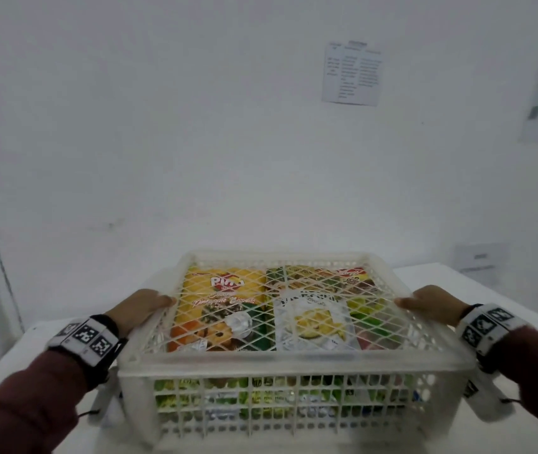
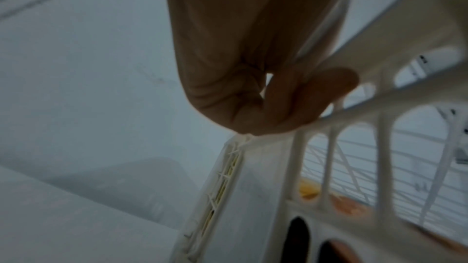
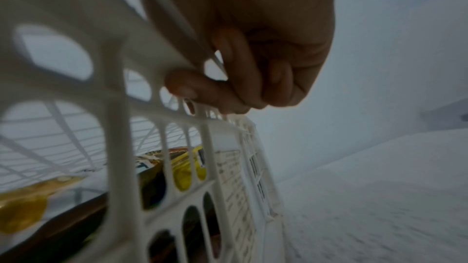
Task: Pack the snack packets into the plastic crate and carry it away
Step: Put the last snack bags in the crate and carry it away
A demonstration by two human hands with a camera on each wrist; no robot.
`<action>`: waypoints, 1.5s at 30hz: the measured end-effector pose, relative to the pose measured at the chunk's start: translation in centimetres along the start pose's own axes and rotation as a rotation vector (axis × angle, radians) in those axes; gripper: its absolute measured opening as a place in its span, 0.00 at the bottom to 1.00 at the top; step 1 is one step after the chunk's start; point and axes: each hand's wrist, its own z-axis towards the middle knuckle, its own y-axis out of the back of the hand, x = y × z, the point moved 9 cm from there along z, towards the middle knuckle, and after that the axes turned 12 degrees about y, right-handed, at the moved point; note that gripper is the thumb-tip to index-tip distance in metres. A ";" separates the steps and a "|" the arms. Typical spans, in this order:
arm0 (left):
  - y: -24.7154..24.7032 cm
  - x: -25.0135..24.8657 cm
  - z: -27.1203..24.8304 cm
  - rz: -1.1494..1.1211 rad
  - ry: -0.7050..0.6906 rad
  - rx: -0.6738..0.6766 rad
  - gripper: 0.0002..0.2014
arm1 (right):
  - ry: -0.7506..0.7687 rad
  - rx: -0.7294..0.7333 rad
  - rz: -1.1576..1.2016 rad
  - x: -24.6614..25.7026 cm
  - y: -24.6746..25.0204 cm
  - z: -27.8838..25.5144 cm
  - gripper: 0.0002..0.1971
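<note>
Crate [image 1: 293,362] lidded, snack packets [image 1: 218,303] inside; both hands grip rim.

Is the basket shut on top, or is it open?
Shut. A lattice lid covers the crate, with packets showing underneath it.

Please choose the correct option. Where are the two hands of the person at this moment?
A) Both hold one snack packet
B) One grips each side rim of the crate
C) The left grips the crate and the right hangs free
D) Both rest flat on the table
B: the left hand and the right hand each curl fingers around opposite side rims of the plastic crate, with the snack packets already inside it.
</note>
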 end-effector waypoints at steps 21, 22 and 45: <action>-35.2 -25.8 -6.5 0.191 -0.338 0.255 0.22 | -0.554 -0.335 0.278 -32.0 5.7 -29.2 0.23; -36.8 -26.7 -7.0 0.189 -0.346 0.268 0.22 | -0.577 -0.355 0.285 -33.4 5.9 -30.5 0.22; -67.5 -52.8 -10.7 0.264 -0.576 0.484 0.22 | -0.917 -0.562 0.367 -62.1 8.9 -46.8 0.26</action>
